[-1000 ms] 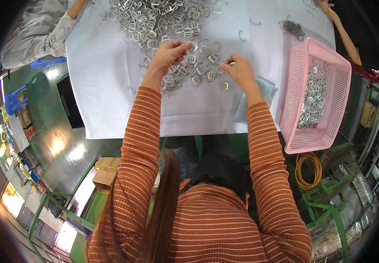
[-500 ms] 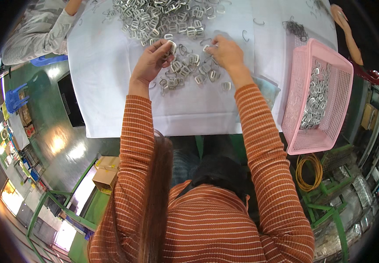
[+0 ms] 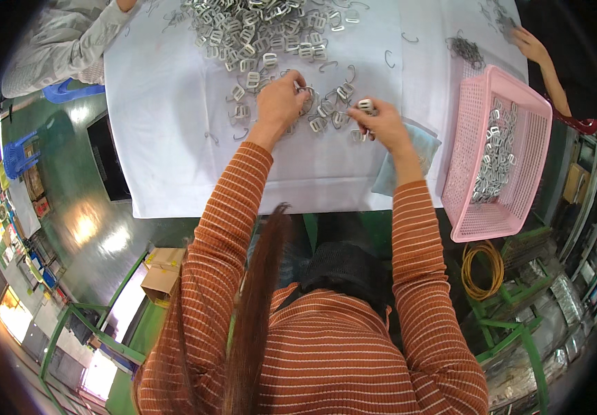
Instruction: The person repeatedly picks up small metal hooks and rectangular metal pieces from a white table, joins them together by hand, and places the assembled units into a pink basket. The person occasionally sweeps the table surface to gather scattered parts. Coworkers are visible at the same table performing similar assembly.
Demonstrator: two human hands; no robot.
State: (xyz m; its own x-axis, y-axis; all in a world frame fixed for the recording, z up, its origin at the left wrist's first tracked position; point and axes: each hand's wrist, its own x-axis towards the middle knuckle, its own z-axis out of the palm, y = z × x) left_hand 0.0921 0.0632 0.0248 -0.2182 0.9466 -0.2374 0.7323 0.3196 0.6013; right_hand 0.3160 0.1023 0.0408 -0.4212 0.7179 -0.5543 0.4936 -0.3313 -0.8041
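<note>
Loose metal slide buckles (image 3: 326, 108) with thin wire hooks among them lie spread on the white-covered table (image 3: 194, 183). My left hand (image 3: 281, 104) reaches into them from the left, its fingers bent together at their edge; whatever is between the fingertips is hidden. To the right, my right hand (image 3: 383, 124) is closed on a pale metal buckle (image 3: 365, 105), which stands out above the thumb and fingers. The large heap of buckles (image 3: 257, 31) lies farther back, beyond both hands.
A pink plastic basket (image 3: 450, 187) holding many buckles stands at the right table edge. Beside my right wrist lies a light blue packet (image 3: 416, 149). A dark tangle of wire hooks (image 3: 465, 50) sits back right. Other people's hands (image 3: 530, 45) show at the right and far left.
My left hand has moved right and nearer, into the loose buckles. My right hand has come right and nearer, now with a buckle plainly in it. Some loose buckles have shifted.
</note>
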